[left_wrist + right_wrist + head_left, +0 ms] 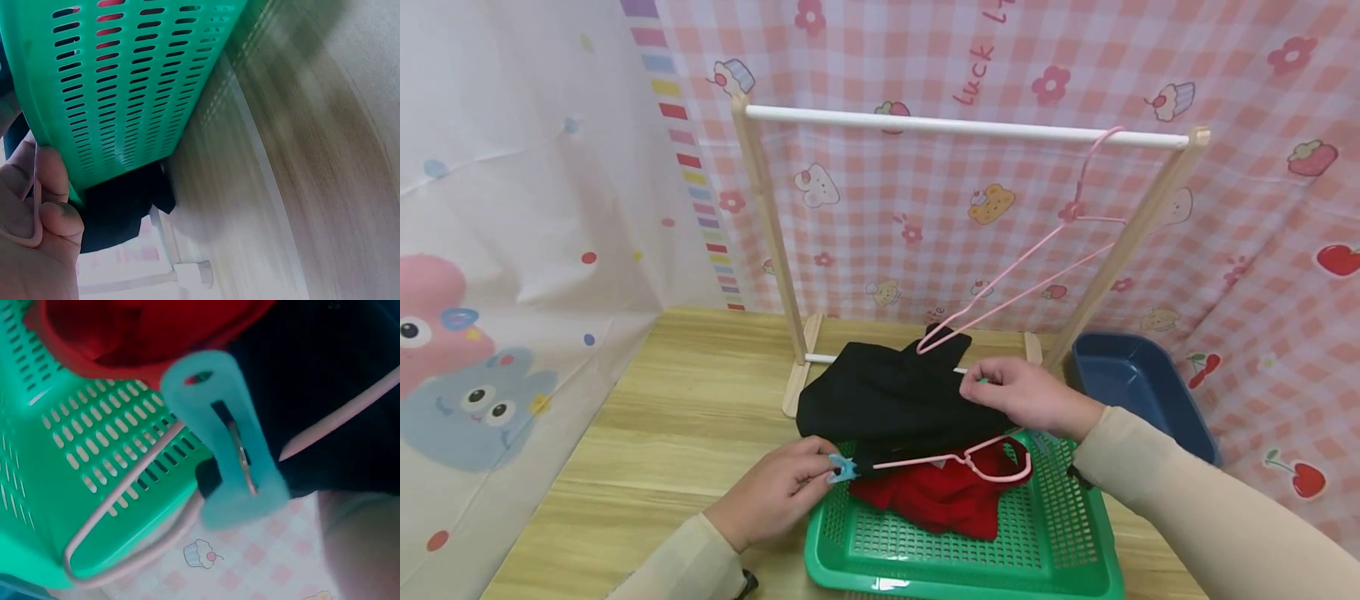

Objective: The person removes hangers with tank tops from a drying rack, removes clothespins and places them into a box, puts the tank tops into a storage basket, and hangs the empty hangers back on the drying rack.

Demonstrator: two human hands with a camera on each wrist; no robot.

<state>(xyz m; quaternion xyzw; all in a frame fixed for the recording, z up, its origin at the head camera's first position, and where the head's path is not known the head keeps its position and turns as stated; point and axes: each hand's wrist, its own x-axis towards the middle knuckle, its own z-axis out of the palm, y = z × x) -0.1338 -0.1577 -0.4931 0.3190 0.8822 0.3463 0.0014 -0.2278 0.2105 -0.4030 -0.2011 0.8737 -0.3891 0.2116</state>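
Observation:
A black garment (887, 392) spreads over the back of a green basket (880, 575), along a pink hanger (917, 461) whose hook points toward the front right. My left hand (775, 492) grips the hanger's left corner, its wire (37, 206) running between thumb and fingers. A light blue clothespin (843, 468) sits right at those fingertips. Near the hanger's other end, a second blue clothespin (228, 440) is clamped on the wire and black cloth. My right hand (1030, 396) pinches the garment's right edge with curled fingers. Its fingertips are mostly hidden in the right wrist view.
A red garment (947, 500) lies in the basket. Behind stands a wooden rack with a white rod (962, 125), where another pink hanger (1000, 279) hangs at the right. A dark blue tub (1142, 383) sits at the right, on the wooden table (647, 417).

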